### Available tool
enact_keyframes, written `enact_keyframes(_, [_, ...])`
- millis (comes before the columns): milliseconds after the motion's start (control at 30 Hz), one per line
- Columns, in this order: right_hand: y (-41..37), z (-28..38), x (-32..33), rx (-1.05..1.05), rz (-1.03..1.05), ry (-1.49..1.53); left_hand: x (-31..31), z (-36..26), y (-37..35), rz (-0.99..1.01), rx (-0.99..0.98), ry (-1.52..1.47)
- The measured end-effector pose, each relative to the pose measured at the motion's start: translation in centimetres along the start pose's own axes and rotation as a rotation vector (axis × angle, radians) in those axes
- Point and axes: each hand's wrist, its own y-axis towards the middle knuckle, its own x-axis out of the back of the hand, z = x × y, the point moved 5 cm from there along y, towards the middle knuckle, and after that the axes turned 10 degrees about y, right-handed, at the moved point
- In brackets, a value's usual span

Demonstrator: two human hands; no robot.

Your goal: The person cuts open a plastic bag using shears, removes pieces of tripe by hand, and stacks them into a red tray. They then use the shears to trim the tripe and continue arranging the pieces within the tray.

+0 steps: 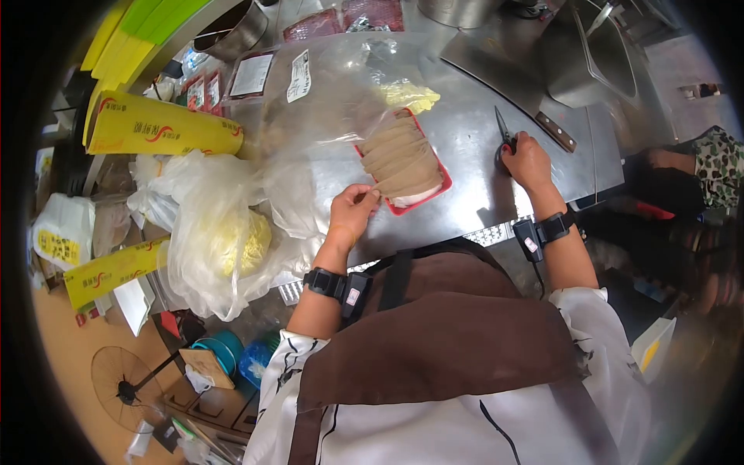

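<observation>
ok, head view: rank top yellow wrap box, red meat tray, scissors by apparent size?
1. top yellow wrap box and red meat tray: roughly alike, box longer, tray wider, not ranked.
2. scissors: smallest, handles hidden in right hand.

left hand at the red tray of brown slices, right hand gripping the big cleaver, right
No: the head view shows the right hand closed on a small dark-bladed tool, while the cleaver lies untouched beyond it. The left hand is at the red tray of brown slices.
</observation>
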Motion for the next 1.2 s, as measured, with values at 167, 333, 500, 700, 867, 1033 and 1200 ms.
enact_keyframes(167, [-0.6,-1.1,0.7,-0.207,0.251,0.648,-0.1,-0.7,-0.1,-0.005,-0.002,-0.013])
enact_keyframes(333, [-6.3,2.6,2.2,-0.201,0.463,1.118,-0.2,-0.7,0.0,-0.026,-0.028,-0.056])
enact_keyframes(500, [-13.7,8.6,-0.3,-0.251,1.079,1.213,-0.3,-0.4,0.0,0.071,-0.036,-0.152])
enact_keyframes(700, [-15.4,11.9,-3.8,-0.186,1.171,1.192,0.2,-0.4,-0.5,0.164,0.047,-0.348])
enact_keyframes(867, [-15.6,12.7,-6.1,-0.245,1.124,1.222,0.2,-0.5,-0.6,0.214,0.107,-0.411])
enact_keyframes(1033, [-15.2,13.7,-6.6,-0.311,1.059,1.183,-0.1,-0.1,-0.3,0.271,0.132,-0.497])
enact_keyframes(1200, [-14.5,15.1,-6.8,-0.306,0.972,1.213,-0.1,-0.1,-0.3,0.315,0.167,-0.565])
